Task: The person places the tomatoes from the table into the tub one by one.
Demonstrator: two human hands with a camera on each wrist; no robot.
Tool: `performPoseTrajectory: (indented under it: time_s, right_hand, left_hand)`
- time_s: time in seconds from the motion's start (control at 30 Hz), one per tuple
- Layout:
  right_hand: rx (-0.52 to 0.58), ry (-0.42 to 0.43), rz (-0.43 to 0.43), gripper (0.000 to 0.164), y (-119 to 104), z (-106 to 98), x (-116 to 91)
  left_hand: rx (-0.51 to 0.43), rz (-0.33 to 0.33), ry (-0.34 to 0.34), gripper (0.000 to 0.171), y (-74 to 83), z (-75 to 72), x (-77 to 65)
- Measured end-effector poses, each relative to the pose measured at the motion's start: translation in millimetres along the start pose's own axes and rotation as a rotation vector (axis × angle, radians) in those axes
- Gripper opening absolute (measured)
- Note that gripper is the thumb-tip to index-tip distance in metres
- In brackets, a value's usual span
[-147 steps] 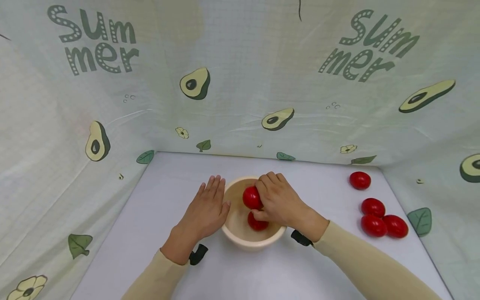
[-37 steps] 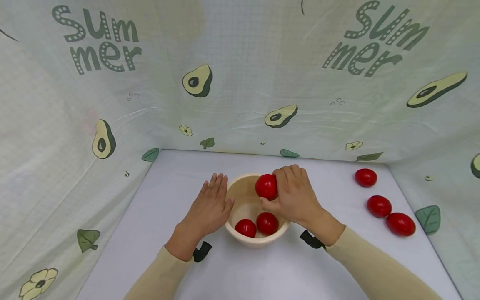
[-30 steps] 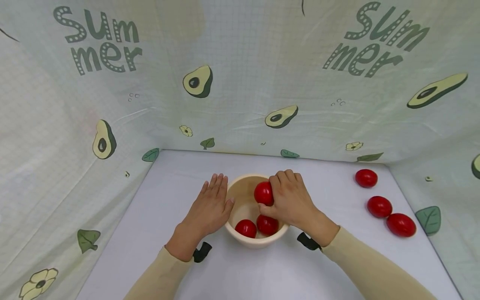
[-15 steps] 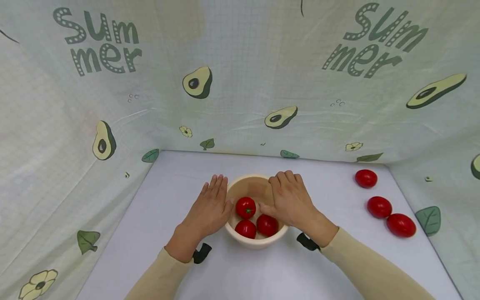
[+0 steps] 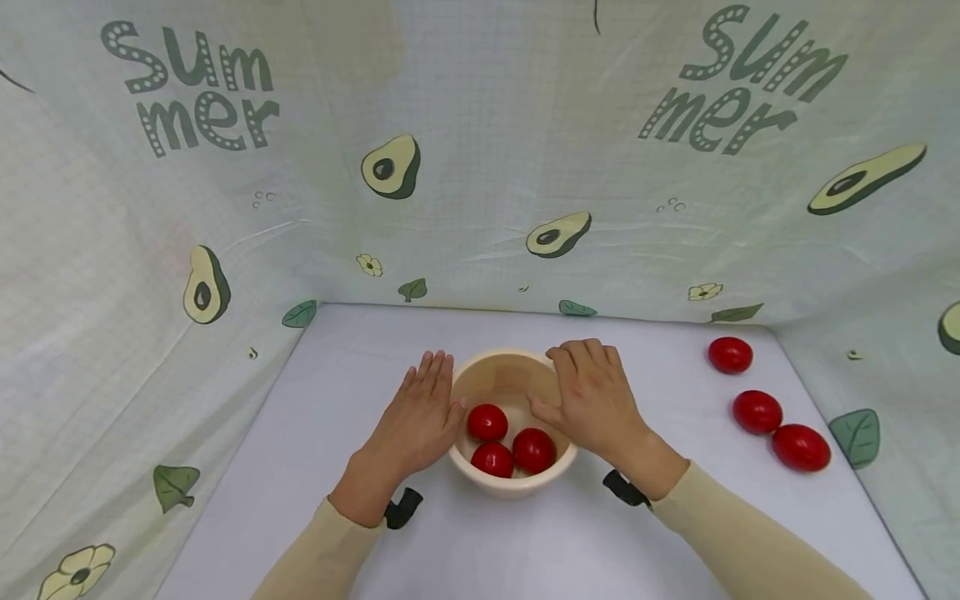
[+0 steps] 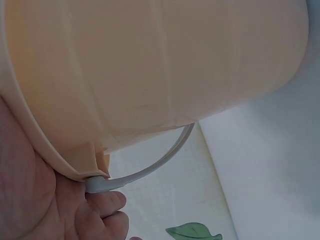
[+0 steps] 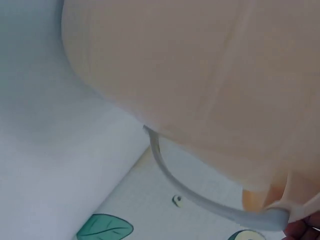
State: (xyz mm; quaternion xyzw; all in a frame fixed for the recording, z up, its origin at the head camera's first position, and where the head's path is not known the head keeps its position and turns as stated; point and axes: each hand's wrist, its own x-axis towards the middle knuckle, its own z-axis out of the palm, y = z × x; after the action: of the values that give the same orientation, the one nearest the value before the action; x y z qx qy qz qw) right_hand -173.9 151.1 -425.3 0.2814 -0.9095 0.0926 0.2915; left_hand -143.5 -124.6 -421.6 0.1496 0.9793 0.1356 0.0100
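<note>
A peach-coloured bucket [image 5: 501, 373] stands mid-table, with red tomatoes [image 5: 534, 451] at its bottom. One of them, the back-left tomato [image 5: 487, 423], lies nearest the left thumb. My left hand [image 5: 418, 417] rests against the bucket's left rim with its fingers straight. Up close in the left wrist view, the palm meets the rim beside the end of the grey handle [image 6: 155, 165]. Over the right rim is my right hand [image 5: 596, 404], holding nothing, thumb spread above the bucket's inside. In the right wrist view only its fingertips show at the lower right corner.
Three more tomatoes sit at the table's right: a far tomato [image 5: 730, 355], a middle tomato [image 5: 757, 412] and a near tomato [image 5: 801, 447], the last two side by side. A patterned cloth [image 5: 465, 217] hangs behind and along both sides of the white table [image 5: 360, 350].
My right hand let go of a tomato inside the bucket, which settled at the left beside two others. The hand then drew back slightly right. Earlier, one more tomato lay at the right.
</note>
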Motion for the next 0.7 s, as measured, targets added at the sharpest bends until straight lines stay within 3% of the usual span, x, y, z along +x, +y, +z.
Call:
performPoseTrajectory:
  time_s: [0.23, 0.43, 0.53, 0.7]
  right_hand:
    - [-0.023, 0.093, 0.018, 0.065, 38.6, -8.2, -20.1]
    - [-0.109, 0.119, 0.084, 0.075, 82.8, -12.2, -55.5]
    - [-0.163, 0.094, 0.134, 0.081, 106.1, -14.4, -79.7]
    - [-0.233, -0.051, 0.280, 0.077, 138.5, -25.4, -120.2]
  left_hand:
    - [-0.006, -0.003, -0.004, 0.072, -0.3, -0.2, -0.5]
    - [-0.010, 0.001, -0.009, 0.071, -0.3, -0.3, -0.6]
    - [-0.016, 0.005, -0.007, 0.071, -0.2, -0.3, -0.4]
    - [-0.015, 0.007, -0.002, 0.071, -0.4, -0.3, -0.7]
